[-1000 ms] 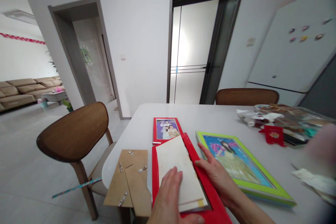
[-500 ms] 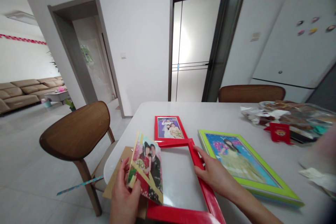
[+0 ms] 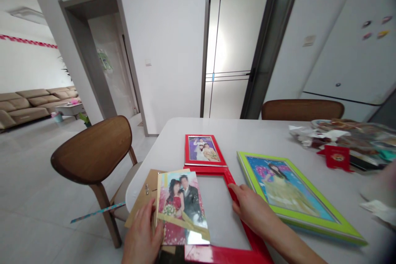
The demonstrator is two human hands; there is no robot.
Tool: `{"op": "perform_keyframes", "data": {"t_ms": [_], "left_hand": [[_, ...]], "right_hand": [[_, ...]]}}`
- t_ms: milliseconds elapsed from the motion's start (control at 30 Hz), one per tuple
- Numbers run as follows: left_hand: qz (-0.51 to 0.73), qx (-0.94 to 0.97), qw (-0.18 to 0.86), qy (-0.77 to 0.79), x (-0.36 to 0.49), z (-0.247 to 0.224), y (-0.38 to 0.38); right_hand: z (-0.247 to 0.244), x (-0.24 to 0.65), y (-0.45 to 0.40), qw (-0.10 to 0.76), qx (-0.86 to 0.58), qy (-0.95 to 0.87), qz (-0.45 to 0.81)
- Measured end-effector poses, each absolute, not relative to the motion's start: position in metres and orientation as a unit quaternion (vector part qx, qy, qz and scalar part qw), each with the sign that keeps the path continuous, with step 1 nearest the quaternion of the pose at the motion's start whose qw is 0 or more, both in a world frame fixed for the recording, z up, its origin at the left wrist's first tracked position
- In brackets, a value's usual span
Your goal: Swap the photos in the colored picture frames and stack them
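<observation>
My left hand [image 3: 142,231] is at the left edge of a wedding photo [image 3: 182,206] of a couple, fingers and thumb closed at its border. The photo lies nearly flat across the left side of an empty red picture frame [image 3: 229,179]. My right hand [image 3: 252,206] grips that frame's right side, fingertips over its inner edge. Under my left hand and the photo is a brown backing board [image 3: 145,192] with small metal clips. Above the empty frame, a smaller red frame [image 3: 222,156] holds another wedding picture. A lime-green frame [image 3: 346,231] with a portrait lies right of my right hand.
The white table [image 3: 244,132] carries plastic-wrapped items [image 3: 361,132] and a red packet [image 3: 337,159] at the right. One wooden chair [image 3: 93,152] stands at the left, another [image 3: 303,109] behind the table. A blue patterned strip [image 3: 99,212] sticks out near the left chair.
The photo has gone from tilted up in my left hand to nearly flat over the red frame's left side. My right hand stays on the frame. The view has shifted slightly.
</observation>
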State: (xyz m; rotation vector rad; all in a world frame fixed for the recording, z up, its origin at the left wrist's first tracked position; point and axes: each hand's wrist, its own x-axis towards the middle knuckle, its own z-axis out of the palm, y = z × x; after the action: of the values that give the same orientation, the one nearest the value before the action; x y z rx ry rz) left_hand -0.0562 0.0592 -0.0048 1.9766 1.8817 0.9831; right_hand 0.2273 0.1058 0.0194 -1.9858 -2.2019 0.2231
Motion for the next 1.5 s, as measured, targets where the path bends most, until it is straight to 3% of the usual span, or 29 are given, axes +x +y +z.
{"op": "perform_keyframes", "data": {"t_ms": [133, 367, 467, 567, 733, 867, 967, 1067, 1133, 1233, 1500], "left_hand": [[0.313, 0.744, 0.076, 0.585, -0.050, -0.009, 0.055], [0.280, 0.827, 0.108, 0.475, -0.027, -0.009, 0.047], [0.280, 0.832, 0.096, 0.469, -0.019, -0.003, 0.049], [0.315, 0.829, 0.060, 0.457, -0.010, 0.006, 0.053], [0.501, 0.758, 0.058, 0.414, 0.006, 0.027, 0.061], [0.612, 0.586, 0.248, 0.469, 0.030, 0.036, 0.053], [0.623, 0.448, 0.414, 0.489, 0.047, 0.028, 0.049], [0.619, 0.383, 0.494, 0.475, 0.050, 0.016, 0.053], [0.609, 0.387, 0.523, 0.454, 0.044, 0.011, 0.059], [0.557, 0.462, 0.502, 0.474, 0.031, 0.004, 0.064], [0.367, 0.764, 0.244, 0.470, 0.027, -0.011, 0.058]], "right_hand": [[0.019, 0.215, 0.101, 0.217, -0.627, -0.743, 0.092], [0.009, 0.154, 0.098, 0.378, -0.521, -0.535, 0.547], [0.024, 0.139, 0.098, 0.425, -0.434, -0.448, 0.656], [0.054, 0.136, 0.091, 0.479, -0.403, -0.426, 0.653], [0.080, 0.143, 0.077, 0.510, -0.374, -0.452, 0.629], [0.052, 0.155, 0.077, 0.516, -0.467, -0.360, 0.621], [0.030, 0.168, 0.083, 0.558, -0.423, -0.290, 0.653], [0.027, 0.187, 0.088, 0.608, -0.411, -0.279, 0.619], [0.031, 0.201, 0.089, 0.586, -0.448, -0.298, 0.605], [0.036, 0.217, 0.091, 0.528, -0.497, -0.348, 0.594], [0.026, 0.218, 0.108, 0.462, -0.532, -0.434, 0.562]]}}
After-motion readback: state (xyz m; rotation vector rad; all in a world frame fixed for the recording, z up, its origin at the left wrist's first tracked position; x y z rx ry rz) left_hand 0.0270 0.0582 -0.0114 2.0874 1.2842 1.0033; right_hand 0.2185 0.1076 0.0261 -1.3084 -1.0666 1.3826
